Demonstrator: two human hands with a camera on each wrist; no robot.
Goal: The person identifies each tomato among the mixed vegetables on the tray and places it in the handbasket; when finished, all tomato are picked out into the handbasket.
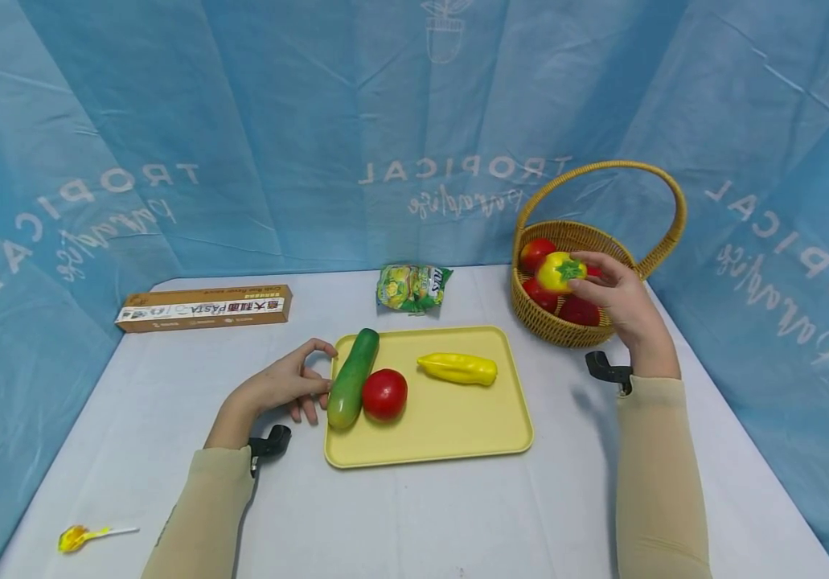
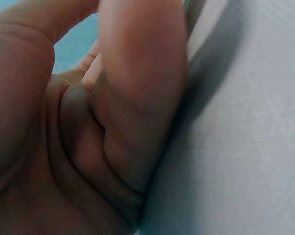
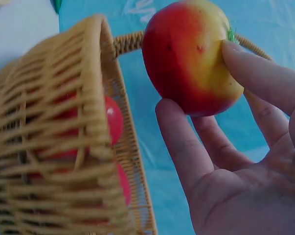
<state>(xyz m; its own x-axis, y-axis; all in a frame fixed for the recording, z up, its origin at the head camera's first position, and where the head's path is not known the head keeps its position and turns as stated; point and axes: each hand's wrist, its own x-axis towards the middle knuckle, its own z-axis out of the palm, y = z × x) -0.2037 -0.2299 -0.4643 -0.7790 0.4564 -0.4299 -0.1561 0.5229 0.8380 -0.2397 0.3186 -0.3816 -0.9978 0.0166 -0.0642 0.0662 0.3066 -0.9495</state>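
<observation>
My right hand [image 1: 613,293] pinches a yellow-and-red round fruit with a green leafy cap [image 1: 557,272] between thumb and fingers, in front of the wicker basket [image 1: 566,331]. The right wrist view shows the fruit [image 3: 191,58] beside the basket's rim, its red side towards the camera. Several red fruits [image 1: 579,311] lie inside the basket. My left hand [image 1: 280,382] rests at the left rim of the yellow tray [image 1: 450,434], fingers loosely bent, fingertips by the green cucumber [image 1: 353,382]. A red round fruit [image 1: 384,395] and a tapered yellow vegetable [image 1: 459,368] lie on the tray.
A long pasta box [image 1: 204,308] lies at the back left and a green packet [image 1: 412,288] behind the tray. Near the front left is a yellow lollipop [image 1: 75,538]. The basket's tall handle [image 1: 605,166] arches up; a blue curtain [image 1: 298,104] hangs behind.
</observation>
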